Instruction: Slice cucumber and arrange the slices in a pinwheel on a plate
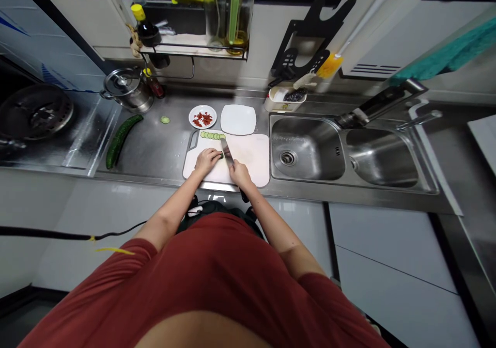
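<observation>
I'm in a kitchen: a steel worktop (163,152) lies under my hands (207,160), with a double sink (310,152) to their right. A lidded pot (134,96) stands left of them.

we grip a steel-bladed knife with a black handle (228,153) in our right hand (239,173), over a white rectangular cutting board (253,157). our left hand (207,161) holds a short dark-green cucumber piece (221,155) just left of the blade. near the board's far edge we see a row of thin pale-green cucumber slices (211,136). beyond them stand a small round white plate (202,108) bearing chopped red pieces (202,119) and a bare white square plate (238,119). a long, curved dark-green cucumber (121,141) lies to our left, near a lidded steel pot (129,94); a double steel sink (310,154) is to our right.
</observation>
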Demonstrator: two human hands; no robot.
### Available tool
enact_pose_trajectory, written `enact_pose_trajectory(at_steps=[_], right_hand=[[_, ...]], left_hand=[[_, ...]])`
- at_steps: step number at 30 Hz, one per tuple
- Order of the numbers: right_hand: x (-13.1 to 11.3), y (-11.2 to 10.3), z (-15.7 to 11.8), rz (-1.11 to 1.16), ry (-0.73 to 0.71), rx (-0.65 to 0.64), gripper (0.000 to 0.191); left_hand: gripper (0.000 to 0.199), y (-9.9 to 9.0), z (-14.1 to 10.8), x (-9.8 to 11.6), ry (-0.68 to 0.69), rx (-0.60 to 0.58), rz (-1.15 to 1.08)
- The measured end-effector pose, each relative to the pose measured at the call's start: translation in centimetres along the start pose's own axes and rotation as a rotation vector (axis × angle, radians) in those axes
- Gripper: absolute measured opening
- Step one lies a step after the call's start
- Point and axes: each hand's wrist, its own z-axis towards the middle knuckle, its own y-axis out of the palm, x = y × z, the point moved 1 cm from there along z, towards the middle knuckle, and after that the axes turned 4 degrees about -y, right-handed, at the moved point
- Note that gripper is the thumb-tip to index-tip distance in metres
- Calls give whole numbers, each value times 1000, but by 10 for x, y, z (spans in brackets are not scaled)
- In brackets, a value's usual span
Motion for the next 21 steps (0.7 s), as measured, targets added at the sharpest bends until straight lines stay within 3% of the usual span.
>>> enact_pose_trajectory(at_steps=[21], right_hand=[[-7,1,2,-5,-7,-57,24]], left_hand=[[25,0,0,-1,52,8,-13]])
